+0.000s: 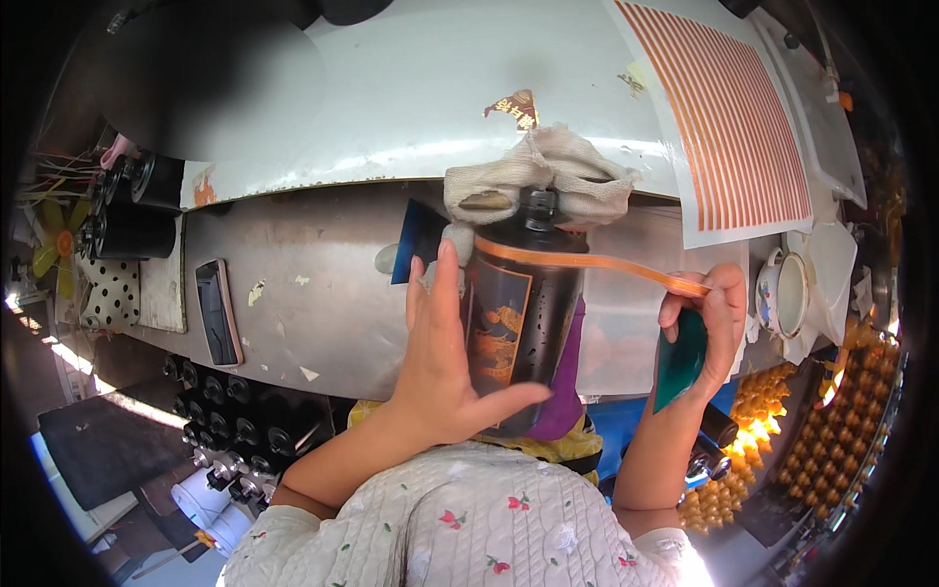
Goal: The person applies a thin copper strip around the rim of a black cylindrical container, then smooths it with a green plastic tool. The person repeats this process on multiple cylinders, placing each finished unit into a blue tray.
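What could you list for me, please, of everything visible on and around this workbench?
Bottle: one, black with gold picture, upright at bench edge, under the left hand.
Tape strip: one, orange, running from the bottle's shoulder to the right hand.
Scraper: one, teal, in the right hand.
Rag: one, off-white, behind the bottle top.
Striped sheet: one, white with orange strips, upper right.
Phone: one, dark, on the metal bench.
Cup: one, white, far right.
Black bottles: many, lower left.
Gold caps: many, lower right.
Left hand: on the bottle.
Right hand: pinching the tape.
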Demonstrator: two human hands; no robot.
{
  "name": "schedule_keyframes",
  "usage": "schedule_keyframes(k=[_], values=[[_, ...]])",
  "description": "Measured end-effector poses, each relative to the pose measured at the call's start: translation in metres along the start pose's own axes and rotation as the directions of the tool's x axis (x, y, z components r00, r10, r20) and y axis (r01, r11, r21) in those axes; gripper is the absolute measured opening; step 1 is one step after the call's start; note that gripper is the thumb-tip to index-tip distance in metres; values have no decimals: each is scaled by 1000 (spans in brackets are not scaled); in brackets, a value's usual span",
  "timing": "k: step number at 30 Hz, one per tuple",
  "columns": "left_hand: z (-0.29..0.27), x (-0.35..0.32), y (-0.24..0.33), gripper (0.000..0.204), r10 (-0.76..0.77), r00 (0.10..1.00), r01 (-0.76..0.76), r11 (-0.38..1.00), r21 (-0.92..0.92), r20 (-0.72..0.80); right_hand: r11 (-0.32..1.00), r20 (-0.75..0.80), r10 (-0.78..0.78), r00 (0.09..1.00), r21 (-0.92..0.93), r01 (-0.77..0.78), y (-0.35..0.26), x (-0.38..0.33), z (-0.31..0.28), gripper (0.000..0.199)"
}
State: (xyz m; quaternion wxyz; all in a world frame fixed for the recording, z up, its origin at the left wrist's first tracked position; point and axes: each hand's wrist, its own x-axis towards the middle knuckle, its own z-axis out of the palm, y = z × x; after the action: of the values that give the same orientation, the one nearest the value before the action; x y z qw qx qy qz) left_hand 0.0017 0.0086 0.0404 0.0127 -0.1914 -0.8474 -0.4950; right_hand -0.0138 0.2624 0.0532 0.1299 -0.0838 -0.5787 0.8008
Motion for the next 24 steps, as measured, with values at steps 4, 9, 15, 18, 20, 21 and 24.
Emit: schedule_keyframes(k=[4, 9, 15, 18, 20, 21, 24], values=[[3, 3, 15, 109, 11, 999, -6, 989, 150, -31, 999, -38, -17, 999, 40, 19, -3, 0, -7, 6], [-1, 10, 24, 109, 103, 995, -102, 936, 336, 14, 998, -53, -45, 998, 46, 48, -7, -6, -6, 9], [4, 8, 17, 117, -99, 994, 101, 993, 57, -36, 970, 131, -168, 977, 200, 140, -28, -15, 14, 16], [5, 11, 15, 118, -92, 996, 92, 995, 43, -10, 960, 241, -235, 942, 207, 187, -37, -9, 20, 20], [5, 11, 13, 118, -60, 998, 61, 996, 65, -14, 962, 267, -259, 928, 159, 223, -43, -10, 23, 22], [5, 11, 12, 118, -47, 999, 48, 996, 76, -18, 971, 258, -222, 940, 142, 190, -44, -10, 23, 19], [4, 11, 11, 118, -30, 999, 31, 996, 89, -11, 974, 113, -148, 983, 191, 125, -33, -10, 10, 16]])
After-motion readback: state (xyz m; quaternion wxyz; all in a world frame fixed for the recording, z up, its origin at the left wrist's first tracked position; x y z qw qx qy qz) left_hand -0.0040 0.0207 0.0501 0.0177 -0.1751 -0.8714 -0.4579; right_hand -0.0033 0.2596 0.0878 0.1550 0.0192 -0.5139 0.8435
